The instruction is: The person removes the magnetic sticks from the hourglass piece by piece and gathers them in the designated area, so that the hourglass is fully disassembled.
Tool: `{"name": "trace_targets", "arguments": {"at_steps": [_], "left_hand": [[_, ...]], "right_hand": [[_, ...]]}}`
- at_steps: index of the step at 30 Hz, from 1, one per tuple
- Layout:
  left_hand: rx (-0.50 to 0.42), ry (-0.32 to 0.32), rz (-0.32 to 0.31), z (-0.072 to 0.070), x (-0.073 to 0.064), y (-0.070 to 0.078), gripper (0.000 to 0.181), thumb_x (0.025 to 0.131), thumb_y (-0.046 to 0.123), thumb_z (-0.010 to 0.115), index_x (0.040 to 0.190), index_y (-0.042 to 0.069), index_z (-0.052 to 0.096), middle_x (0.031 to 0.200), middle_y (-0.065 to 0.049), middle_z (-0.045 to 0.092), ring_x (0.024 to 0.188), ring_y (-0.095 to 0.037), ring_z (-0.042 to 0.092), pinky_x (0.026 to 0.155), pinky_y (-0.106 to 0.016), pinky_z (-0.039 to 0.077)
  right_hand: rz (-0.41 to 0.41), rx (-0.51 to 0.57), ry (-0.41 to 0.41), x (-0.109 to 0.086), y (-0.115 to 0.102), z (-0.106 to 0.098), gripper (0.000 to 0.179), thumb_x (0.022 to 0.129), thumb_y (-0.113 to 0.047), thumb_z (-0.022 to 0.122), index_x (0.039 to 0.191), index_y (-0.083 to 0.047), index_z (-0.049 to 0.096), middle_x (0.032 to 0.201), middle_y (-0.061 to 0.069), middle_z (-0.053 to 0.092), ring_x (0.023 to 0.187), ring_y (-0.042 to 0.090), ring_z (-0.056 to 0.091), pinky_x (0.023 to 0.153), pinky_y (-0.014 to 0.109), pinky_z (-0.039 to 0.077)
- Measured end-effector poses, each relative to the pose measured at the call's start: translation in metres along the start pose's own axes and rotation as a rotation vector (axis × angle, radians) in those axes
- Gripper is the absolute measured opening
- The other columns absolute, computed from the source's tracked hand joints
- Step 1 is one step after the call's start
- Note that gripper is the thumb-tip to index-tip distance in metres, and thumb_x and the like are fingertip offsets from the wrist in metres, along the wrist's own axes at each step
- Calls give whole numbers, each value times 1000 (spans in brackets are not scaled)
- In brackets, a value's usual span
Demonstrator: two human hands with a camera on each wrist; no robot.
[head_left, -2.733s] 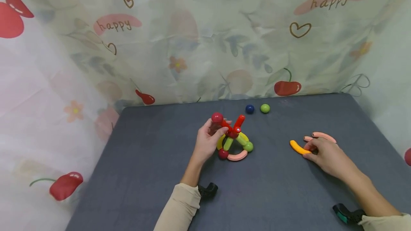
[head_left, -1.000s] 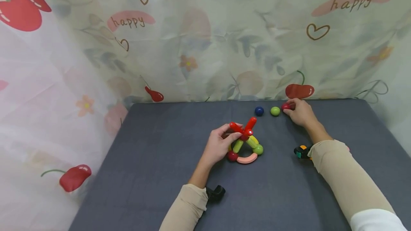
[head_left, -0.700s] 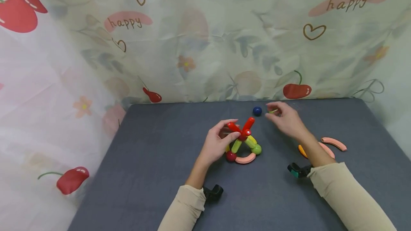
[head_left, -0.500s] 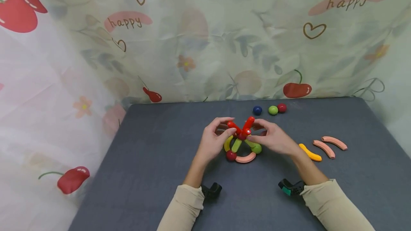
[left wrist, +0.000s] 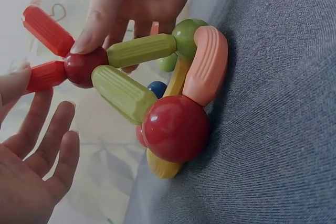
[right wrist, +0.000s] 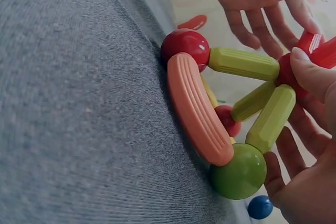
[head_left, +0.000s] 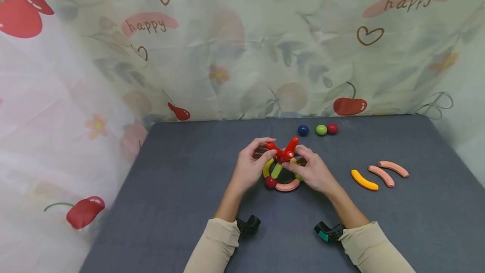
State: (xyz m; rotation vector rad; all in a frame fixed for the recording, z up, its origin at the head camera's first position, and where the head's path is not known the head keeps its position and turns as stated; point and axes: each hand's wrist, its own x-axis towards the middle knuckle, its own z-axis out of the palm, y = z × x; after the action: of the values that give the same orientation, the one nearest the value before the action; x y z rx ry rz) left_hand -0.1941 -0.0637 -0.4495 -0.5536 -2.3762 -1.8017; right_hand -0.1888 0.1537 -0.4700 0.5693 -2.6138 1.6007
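Observation:
A structure of ball-and-rod building pieces stands on the table. Its base ring has curved yellow rods, a curved pink rod [head_left: 287, 186], a red ball [left wrist: 176, 128] and a green ball [right wrist: 239, 171]. Straight green rods [right wrist: 244, 64] slope up to a red top ball [left wrist: 84, 71], from which red rods [head_left: 291, 143] stick out. Thumb and fingers of my left hand [head_left: 250, 163] pinch the left red rod. My right hand [head_left: 312, 169] grips the top ball, its thumb pressed on it in both wrist views. The right hand partly covers the green ball in the head view.
A blue ball [head_left: 303, 130], a light green ball [head_left: 321, 129] and a red loose ball [head_left: 332, 128] lie near the table's back edge. Right of my hands lie a curved orange-yellow rod [head_left: 364, 180] and two pink ones [head_left: 381, 176]. A printed curtain [head_left: 242, 54] hangs behind the table.
The red ball from the left red rod's end now lies beside the light green ball. My right hand left the orange-yellow rod, reached the back balls, then came to the structure's top ball.

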Motion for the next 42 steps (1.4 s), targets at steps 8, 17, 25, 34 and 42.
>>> {"name": "trace_targets", "arguments": {"at_steps": [8,17,25,34,42], "left_hand": [[-144,186,-41,-33,-1,-1,29,97,25,70,121,11,63,110,-13,71,95,-22,68,82,-26,58],[217,176,-306,-138,-24,-38,35,95,34,74,126,19,69,123,-7,70,107,-23,65,82,-29,52],[581,109,-489,-184,-39,-70,26,93,26,75,117,15,72,118,-14,73,106,-31,64,91,-45,49],[535,133,-381,-164,-32,-54,33,91,24,78,121,13,71,123,-12,72,115,-34,62,102,-51,47],[202,61,-78,-66,-17,12,33,88,31,81,119,21,71,116,-1,73,106,-31,65,87,-42,55]], "right_hand": [[-17,-69,-5,1,-2,3,30,95,-32,73,122,-20,69,123,-2,65,110,30,53,89,38,49],[-12,-74,-6,-1,-7,3,29,95,-33,73,120,-19,69,123,-1,64,110,30,52,88,40,49],[-5,-87,5,-1,-7,5,31,95,-37,72,122,-20,69,124,-2,64,109,28,53,87,37,48],[-6,-83,4,-2,-7,2,31,96,-37,72,122,-20,70,124,-2,63,109,25,54,86,33,50],[-8,-63,3,-4,-2,1,33,96,-37,71,126,-21,69,125,-1,63,109,23,56,87,32,52]]}}
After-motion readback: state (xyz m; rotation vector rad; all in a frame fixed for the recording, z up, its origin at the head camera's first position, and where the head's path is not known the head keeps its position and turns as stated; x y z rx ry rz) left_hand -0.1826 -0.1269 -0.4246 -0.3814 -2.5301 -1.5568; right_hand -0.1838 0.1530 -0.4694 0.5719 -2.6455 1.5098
